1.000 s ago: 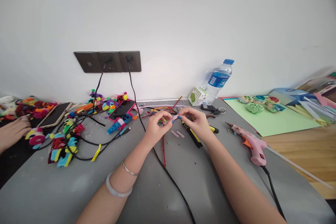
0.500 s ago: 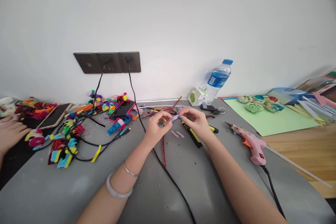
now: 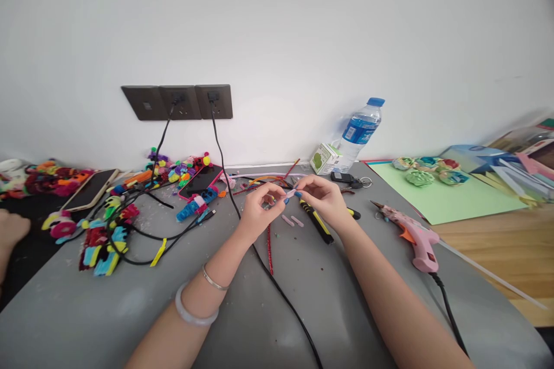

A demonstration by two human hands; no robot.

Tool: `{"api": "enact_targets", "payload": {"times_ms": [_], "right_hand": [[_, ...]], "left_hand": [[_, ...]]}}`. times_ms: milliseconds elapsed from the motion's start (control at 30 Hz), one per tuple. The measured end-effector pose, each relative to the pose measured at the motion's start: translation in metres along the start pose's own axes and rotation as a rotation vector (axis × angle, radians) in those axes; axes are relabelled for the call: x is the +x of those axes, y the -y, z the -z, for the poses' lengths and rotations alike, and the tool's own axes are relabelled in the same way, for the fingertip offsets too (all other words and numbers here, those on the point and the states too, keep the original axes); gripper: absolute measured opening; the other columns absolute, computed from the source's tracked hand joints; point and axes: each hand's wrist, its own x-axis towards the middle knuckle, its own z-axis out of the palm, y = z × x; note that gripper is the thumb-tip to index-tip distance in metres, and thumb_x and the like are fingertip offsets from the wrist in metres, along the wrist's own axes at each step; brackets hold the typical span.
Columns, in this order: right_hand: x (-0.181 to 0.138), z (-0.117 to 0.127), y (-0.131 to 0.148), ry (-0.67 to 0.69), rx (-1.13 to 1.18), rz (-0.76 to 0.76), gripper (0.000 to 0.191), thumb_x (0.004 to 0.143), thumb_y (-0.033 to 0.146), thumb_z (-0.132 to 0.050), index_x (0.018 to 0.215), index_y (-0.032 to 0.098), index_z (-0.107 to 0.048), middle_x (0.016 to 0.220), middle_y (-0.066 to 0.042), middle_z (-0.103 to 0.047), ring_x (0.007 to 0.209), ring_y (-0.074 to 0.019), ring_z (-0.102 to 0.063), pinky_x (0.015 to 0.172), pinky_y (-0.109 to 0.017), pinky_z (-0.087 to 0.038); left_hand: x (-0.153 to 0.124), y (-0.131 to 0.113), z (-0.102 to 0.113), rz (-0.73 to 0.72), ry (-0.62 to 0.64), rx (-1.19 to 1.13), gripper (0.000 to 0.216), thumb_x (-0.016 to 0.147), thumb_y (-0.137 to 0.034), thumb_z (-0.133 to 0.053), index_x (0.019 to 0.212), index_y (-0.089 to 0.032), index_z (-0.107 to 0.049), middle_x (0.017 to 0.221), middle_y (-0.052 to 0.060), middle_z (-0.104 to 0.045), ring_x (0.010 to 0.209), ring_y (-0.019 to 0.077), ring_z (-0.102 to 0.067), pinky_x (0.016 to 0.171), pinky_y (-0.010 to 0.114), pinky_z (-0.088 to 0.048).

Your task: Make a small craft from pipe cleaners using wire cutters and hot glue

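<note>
My left hand (image 3: 258, 212) and my right hand (image 3: 322, 199) meet above the grey table. Both pinch one short pale pink pipe cleaner piece (image 3: 291, 193) between thumb and fingertips; fingers partly cover it. Just below them, two similar pale pink pieces (image 3: 292, 221) lie side by side on the tabletop. A black and yellow handled tool (image 3: 318, 223) rests under my right hand, its far end hidden. Beneath the left fingers a red glittery pipe cleaner (image 3: 270, 251) runs toward me.
A pink glue gun (image 3: 418, 236) lies at right, beside green paper (image 3: 459, 199). A bottle (image 3: 360, 130) and small box (image 3: 324, 158) stand by the wall. Black cables (image 3: 266, 268) cross the table. Pipe cleaner figures (image 3: 101, 248) lie left, near another person's hand (image 3: 12, 229).
The other person's hand at far left has drawn back to the left and curled up. My hands remain almost in place, with the pink piece shifted slightly between the fingertips.
</note>
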Motion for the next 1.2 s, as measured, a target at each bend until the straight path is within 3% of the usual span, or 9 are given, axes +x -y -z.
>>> {"api": "enact_targets", "payload": {"times_ms": [567,933,1200], "right_hand": [[0.003,-0.022,-0.005,-0.047,0.029,0.018,0.025,0.078,0.045,-0.073,0.079,0.021,-0.067,0.078,-0.004,-0.067,0.072,-0.0170,-0.061,0.066,-0.030,-0.050],[0.020,-0.050,-0.020,0.024,0.137,-0.034,0.023,0.078,0.044,-0.073,0.081,0.021,-0.067,0.079,-0.002,-0.066,0.064,-0.0144,-0.059,0.059,-0.029,-0.051],[0.009,-0.054,-0.007,-0.008,0.180,0.037,0.018,0.082,0.036,-0.072,0.089,0.024,-0.060,0.084,0.000,-0.064,0.066,-0.0130,-0.058,0.059,-0.027,-0.050]], "left_hand": [[0.004,-0.004,0.021,0.068,0.034,0.013,0.005,0.081,-0.020,-0.063,0.085,-0.017,-0.063,0.087,0.004,-0.067,0.076,0.0137,-0.061,0.068,0.024,-0.049],[0.012,-0.003,0.057,0.127,0.010,0.022,0.011,0.081,-0.026,-0.066,0.085,-0.016,-0.064,0.087,0.005,-0.064,0.079,0.0148,-0.060,0.070,0.025,-0.048],[0.012,-0.013,0.058,0.118,0.044,0.016,0.004,0.081,-0.020,-0.063,0.084,-0.017,-0.063,0.088,0.005,-0.064,0.083,0.0160,-0.060,0.073,0.025,-0.046]]}}
